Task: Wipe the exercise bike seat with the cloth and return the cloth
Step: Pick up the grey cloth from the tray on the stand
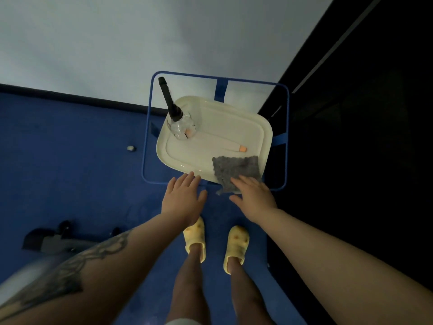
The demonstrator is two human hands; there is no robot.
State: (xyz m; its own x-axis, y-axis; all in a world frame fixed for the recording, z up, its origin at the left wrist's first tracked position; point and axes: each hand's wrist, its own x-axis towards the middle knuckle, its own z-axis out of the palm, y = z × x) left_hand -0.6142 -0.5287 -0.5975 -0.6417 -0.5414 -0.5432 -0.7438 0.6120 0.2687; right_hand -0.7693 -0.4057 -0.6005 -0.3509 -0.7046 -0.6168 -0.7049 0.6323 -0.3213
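Tattooed left forearm nearest, left hand (185,198) flat and released, right hand (254,195) spread flat on grey cloth (236,168), cloth overhanging cream tray (164,148), blue stand (146,127)

Just one view here, a wide-angle head cam on the person, pointing steeply down and a bit forward. It sits close above the blue stand (146,141) and its white tray (234,118), with both forearms reaching in from the bottom edge, feet on the blue floor (70,141) below, wall up top.
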